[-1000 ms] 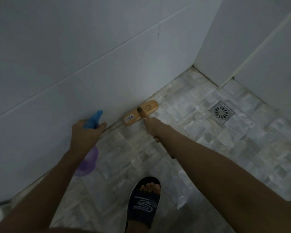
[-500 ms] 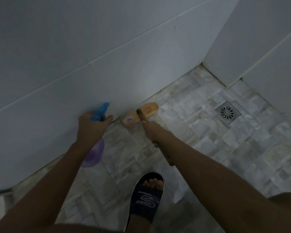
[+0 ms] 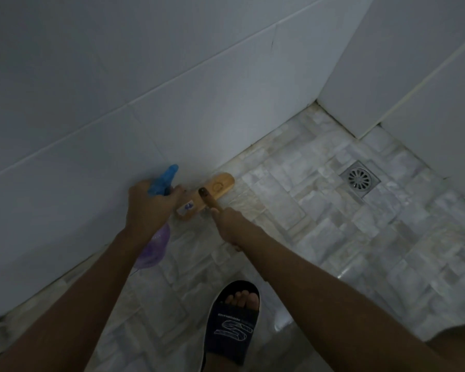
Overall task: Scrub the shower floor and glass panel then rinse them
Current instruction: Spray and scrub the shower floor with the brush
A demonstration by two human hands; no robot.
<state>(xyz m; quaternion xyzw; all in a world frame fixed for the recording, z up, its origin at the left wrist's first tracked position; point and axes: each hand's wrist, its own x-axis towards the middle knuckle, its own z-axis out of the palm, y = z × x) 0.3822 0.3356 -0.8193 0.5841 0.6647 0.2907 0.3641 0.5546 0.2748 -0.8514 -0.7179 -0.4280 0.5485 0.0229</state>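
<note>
Here the brush (image 3: 217, 189) lies on the shower floor (image 3: 320, 210) just ahead of the right hand (image 3: 227, 226), which clasps its handle (image 3: 209, 201); its long head runs along the wall (image 3: 172, 103). The left hand (image 3: 151, 208), beside it, grips the spray bottle (image 3: 156, 245).

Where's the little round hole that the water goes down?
In the head view, the drain sits in the tiled floor on the upper right, close to the jutting wall corner and apart from the wooden brush on its left.
</note>
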